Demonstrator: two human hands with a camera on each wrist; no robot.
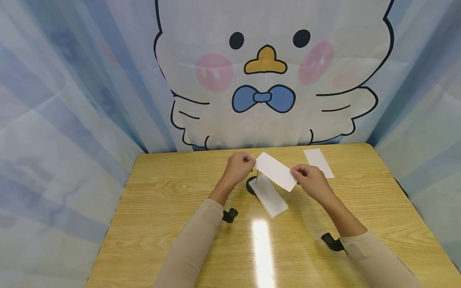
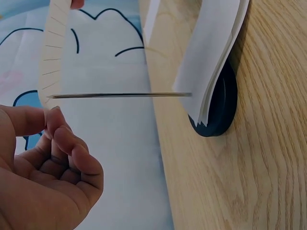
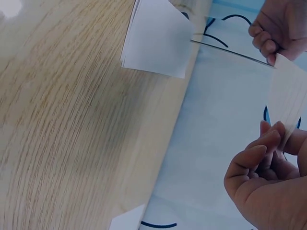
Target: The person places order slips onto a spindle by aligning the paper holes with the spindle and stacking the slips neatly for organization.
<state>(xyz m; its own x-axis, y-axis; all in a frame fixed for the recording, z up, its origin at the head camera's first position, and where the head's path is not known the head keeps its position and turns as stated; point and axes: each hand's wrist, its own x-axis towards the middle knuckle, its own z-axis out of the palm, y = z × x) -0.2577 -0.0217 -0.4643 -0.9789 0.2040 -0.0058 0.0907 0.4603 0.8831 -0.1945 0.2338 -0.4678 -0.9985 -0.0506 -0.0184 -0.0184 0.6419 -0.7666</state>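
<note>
A bill spike stands on the table, with a round black base (image 1: 250, 187) and a thin metal rod (image 2: 120, 95). Several white paper slips (image 1: 270, 198) are stuck low on the rod, lying over the base. Above them, both hands hold up one white slip (image 1: 275, 172), whose underside shows ruled lines in the left wrist view. My left hand (image 1: 239, 167) pinches its left end between thumb and forefinger, right at the rod's tip. At the opposite end, my right hand (image 1: 311, 182) pinches the slip's edge. The rod's tip meets the slip near the left fingertips.
Another white slip (image 1: 319, 162) lies flat at the back right of the wooden table (image 1: 165, 200). Behind the table hangs a curtain (image 1: 266, 130) with a cartoon bird on it. Black wrist mounts (image 1: 333, 242) stick out from the sleeves.
</note>
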